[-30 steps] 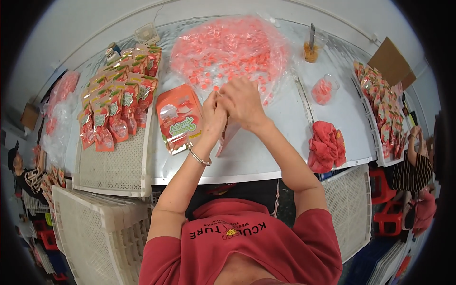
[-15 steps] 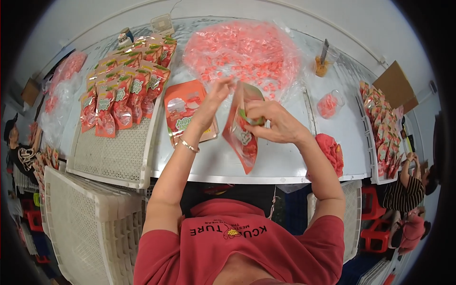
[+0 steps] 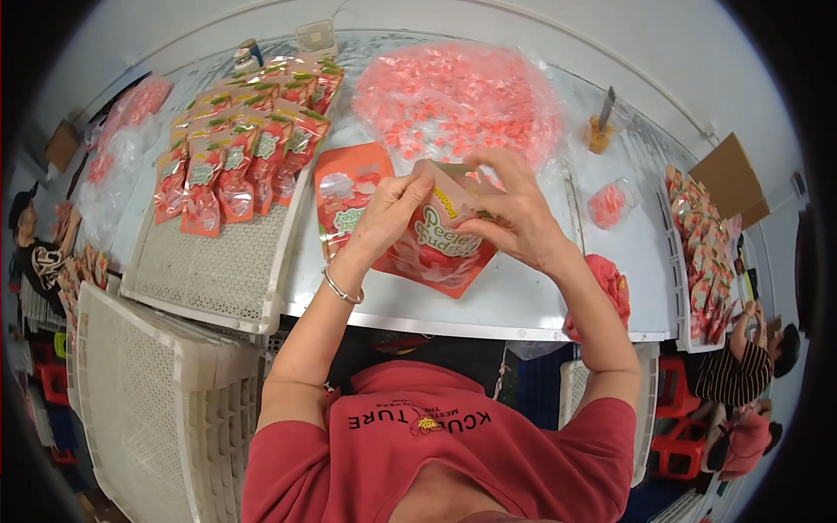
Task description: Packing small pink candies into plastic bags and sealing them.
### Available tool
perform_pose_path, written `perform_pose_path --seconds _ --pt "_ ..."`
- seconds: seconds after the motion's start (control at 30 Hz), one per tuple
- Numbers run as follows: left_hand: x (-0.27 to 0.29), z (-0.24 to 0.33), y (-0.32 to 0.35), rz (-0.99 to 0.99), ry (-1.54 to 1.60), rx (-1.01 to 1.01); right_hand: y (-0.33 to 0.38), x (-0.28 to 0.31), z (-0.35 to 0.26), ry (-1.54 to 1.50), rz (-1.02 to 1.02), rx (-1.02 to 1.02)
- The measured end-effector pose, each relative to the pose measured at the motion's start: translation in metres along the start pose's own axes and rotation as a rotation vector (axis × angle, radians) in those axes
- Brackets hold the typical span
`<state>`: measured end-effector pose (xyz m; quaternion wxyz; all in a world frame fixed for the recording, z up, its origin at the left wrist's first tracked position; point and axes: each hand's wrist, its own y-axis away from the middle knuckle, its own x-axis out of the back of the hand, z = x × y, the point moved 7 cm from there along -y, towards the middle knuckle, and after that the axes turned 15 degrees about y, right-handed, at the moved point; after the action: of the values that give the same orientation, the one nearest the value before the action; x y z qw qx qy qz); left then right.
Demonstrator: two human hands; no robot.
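Observation:
An orange-red stand-up pouch (image 3: 436,248) hangs tilted above the white table (image 3: 523,301), held at its top edge by both hands. My left hand (image 3: 391,212) pinches the top left corner; a thin bracelet circles that wrist. My right hand (image 3: 513,209) grips the top right side, fingers curled over the opening. Just left of the held pouch, a small stack of empty pouches (image 3: 347,196) lies flat on the table. Behind my hands spreads a large clear bag of pink wrapped candies (image 3: 453,100).
A white perforated tray (image 3: 218,270) at left carries rows of filled pouches (image 3: 244,144). More stacked trays (image 3: 148,410) stand lower left. A red cloth (image 3: 610,283), a small clear jar (image 3: 610,202), a cup with a tool (image 3: 603,131) and another pouch tray (image 3: 702,261) lie right. Other people sit at both sides.
My hands lifted a pouch off the table and brought it closer, turning its printed face toward me. Both hands now hold its top edge.

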<state>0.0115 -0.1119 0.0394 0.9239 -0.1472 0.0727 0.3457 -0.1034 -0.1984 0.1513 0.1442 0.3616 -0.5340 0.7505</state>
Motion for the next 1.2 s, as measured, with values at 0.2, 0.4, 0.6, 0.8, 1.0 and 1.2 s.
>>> perform_pose_path --seconds 0.2,0.4,0.6,0.8,1.0,1.2 --pt "0.007 0.021 0.017 -0.093 0.17 -0.085 0.027 -0.061 0.024 -0.219 -0.275 -0.372" --pt "0.045 0.015 0.025 0.192 0.16 -0.113 0.005 -0.066 0.014 -0.485 -0.199 -0.474" --pt "0.049 0.015 0.028 0.114 0.126 -0.12 0.004 -0.091 0.022 -0.48 -0.441 -0.479" --pt "0.045 0.024 0.034 0.261 -0.03 -0.138 -0.015 -0.088 0.013 -0.284 -0.361 -0.264" --pt "0.054 0.027 0.039 0.221 0.089 -0.225 -0.029 -0.111 0.002 -0.271 -0.454 -0.25" --pt "0.076 0.036 0.057 0.383 0.024 -0.323 -0.047 -0.102 -0.009 -0.393 -0.457 -0.17"
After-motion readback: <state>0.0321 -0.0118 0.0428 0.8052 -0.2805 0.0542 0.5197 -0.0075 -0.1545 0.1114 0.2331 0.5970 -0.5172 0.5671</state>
